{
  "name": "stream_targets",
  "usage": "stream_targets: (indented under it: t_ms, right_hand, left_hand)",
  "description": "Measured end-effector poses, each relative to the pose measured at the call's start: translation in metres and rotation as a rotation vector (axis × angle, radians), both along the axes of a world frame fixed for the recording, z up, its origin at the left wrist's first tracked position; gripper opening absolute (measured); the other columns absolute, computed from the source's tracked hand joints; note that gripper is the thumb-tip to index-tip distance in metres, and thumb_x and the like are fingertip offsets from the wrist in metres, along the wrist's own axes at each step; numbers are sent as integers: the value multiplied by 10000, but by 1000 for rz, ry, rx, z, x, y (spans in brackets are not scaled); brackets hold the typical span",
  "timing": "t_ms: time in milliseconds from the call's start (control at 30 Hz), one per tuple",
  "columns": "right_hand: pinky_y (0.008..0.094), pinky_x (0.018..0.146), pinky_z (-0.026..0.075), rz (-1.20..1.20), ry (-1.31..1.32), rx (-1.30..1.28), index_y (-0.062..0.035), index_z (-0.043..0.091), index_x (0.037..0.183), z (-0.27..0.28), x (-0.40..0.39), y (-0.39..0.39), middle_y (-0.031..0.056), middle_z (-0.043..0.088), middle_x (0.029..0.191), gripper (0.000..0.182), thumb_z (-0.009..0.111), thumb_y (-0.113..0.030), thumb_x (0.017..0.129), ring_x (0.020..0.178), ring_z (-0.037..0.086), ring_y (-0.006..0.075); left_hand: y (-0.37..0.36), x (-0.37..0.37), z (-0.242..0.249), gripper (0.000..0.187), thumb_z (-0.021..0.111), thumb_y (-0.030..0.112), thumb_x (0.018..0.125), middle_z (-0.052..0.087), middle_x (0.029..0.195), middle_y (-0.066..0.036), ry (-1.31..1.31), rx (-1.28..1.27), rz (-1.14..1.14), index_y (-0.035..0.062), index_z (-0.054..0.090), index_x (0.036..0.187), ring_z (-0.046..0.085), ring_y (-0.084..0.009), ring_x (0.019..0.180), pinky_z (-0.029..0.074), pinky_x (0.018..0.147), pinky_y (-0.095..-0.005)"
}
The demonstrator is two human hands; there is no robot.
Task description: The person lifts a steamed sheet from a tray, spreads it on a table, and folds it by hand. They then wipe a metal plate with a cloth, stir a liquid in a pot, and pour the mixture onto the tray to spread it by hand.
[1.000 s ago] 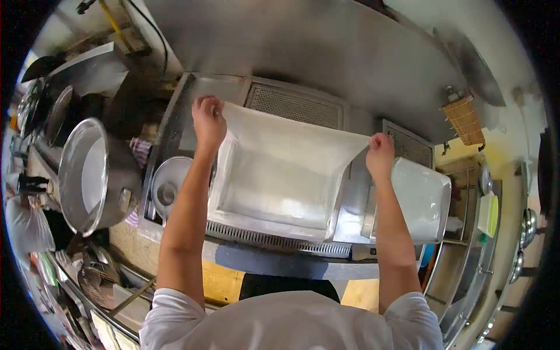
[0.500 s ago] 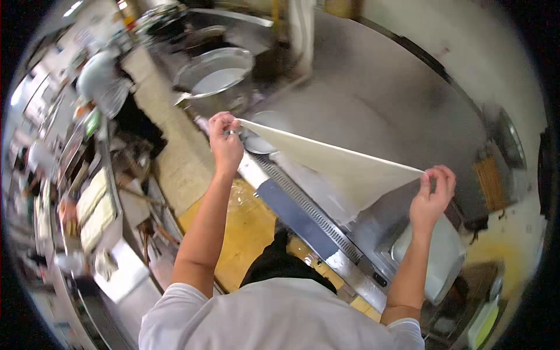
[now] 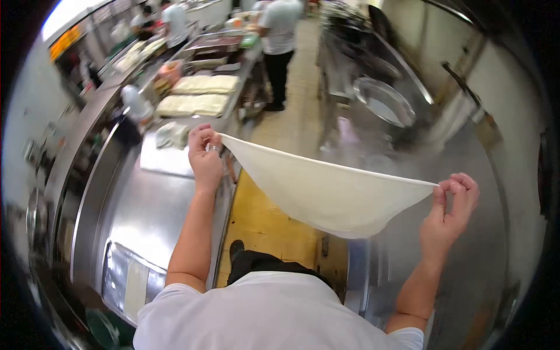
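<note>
A thin, soft, cream-white sheet (image 3: pixel 332 195) hangs in the air in front of me, looking like a rice noodle or dough sheet. Its top edge is stretched between my two hands, and its lower edge sags in a curve. My left hand (image 3: pixel 205 156) pinches the upper left corner and wears a ring. At the upper right corner, my right hand (image 3: pixel 449 213) pinches the sheet between thumb and fingers. Behind and below the sheet are the yellow floor and a metal surface on the right.
To my left runs a steel worktable (image 3: pixel 151 198) with a white board (image 3: pixel 166 160), a crumpled whitish cloth (image 3: pixel 172 135) and flat cream-white stacks (image 3: pixel 192 105). A large metal basin (image 3: pixel 384 104) sits on the right. In the aisle ahead stands a person (image 3: pixel 280 35).
My body and view have turned left, from the round metal surface toward the aisle and worktable. The sheet has come along, held by both hands, and now hangs over the aisle.
</note>
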State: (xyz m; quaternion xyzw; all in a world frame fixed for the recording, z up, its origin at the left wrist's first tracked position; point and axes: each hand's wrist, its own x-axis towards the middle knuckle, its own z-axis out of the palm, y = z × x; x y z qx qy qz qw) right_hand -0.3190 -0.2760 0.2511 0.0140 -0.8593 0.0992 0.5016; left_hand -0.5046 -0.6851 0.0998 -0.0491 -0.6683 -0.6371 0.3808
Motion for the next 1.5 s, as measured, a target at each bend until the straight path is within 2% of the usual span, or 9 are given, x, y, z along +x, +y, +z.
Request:
stream_targets:
  t_ms: [300, 533, 667, 700, 900, 1233, 1400, 1467, 1500]
  right_hand:
    - [407, 963, 428, 680, 34, -24, -14, 584, 924, 39, -155, -232, 124, 590, 1065, 103, 676, -53, 900, 1043, 573, 293]
    - [384, 934, 446, 1078, -129, -13, -20, 640, 903, 17, -249, -481, 127, 627, 1015, 86, 703, -37, 848, 1022, 595, 309]
    - [433, 922, 469, 1178, -247, 47, -53, 711, 918, -31, -323, -618, 156, 659, 1048, 119, 739, -107, 816, 1056, 620, 330]
    - [435, 927, 471, 1190, -279, 54, -63, 722, 920, -44, -332, -651, 159, 663, 1055, 133, 742, -140, 814, 1055, 623, 338]
    - [430, 897, 500, 1175, -496, 58, -97, 764, 924, -84, -369, -795, 164, 686, 1023, 162, 744, -203, 802, 1010, 650, 341]
    - [431, 868, 509, 1243, -468, -17, -94, 770, 922, -70, -405, -832, 156, 699, 1010, 183, 755, -234, 805, 1004, 663, 324]
    - [454, 865, 489, 1379, -657, -71, -64, 749, 904, -133, -406, -740, 174, 687, 1009, 163, 729, -187, 800, 1002, 643, 348]
    - [482, 858, 467, 1483, -554, -33, -65, 723, 879, -204, -406, -683, 177, 661, 997, 104, 705, -138, 806, 974, 612, 375]
    - [482, 844, 462, 1370, -591, 81, -83, 711, 883, -224, -389, -646, 167, 632, 967, 79, 695, -127, 819, 952, 598, 377]
  left_hand:
    - [-279, 142, 39, 58, 716, 58, 909, 615, 1218, -115, 75, -309, 764, 33, 666, 927, 592, -251, 1123, 440, 1006, -345]
    - [-437, 247, 40, 81, 689, 129, 940, 618, 1243, -85, -146, -327, 1123, 53, 671, 922, 605, -242, 1113, 466, 979, -357]
    - [-509, 275, 15, 79, 698, 156, 931, 620, 1254, -80, -280, -297, 1181, 77, 692, 930, 604, -256, 1122, 468, 967, -373]
    - [-529, 280, 5, 48, 696, 104, 905, 605, 1285, -97, -340, -324, 1236, 77, 710, 942, 589, -216, 1132, 476, 924, -328]
    - [-591, 286, -11, 69, 754, 133, 848, 642, 1187, -147, -384, -350, 1356, 73, 724, 867, 574, -316, 1184, 446, 1012, -420]
    - [-575, 276, 48, 118, 753, 149, 855, 658, 1170, -147, -419, -407, 1416, 46, 709, 892, 590, -310, 1154, 453, 1006, -403]
    - [-501, 293, -12, 126, 742, 90, 849, 615, 1247, -153, -387, -396, 1269, 47, 681, 950, 585, -318, 1166, 463, 1014, -410]
    - [-450, 311, -67, 119, 742, 81, 844, 584, 1298, -150, -485, -396, 1157, 55, 678, 941, 578, -316, 1184, 466, 1017, -418]
    - [-416, 316, -94, 118, 756, 91, 829, 573, 1312, -152, -567, -340, 1097, 61, 681, 916, 557, -323, 1218, 451, 1038, -425]
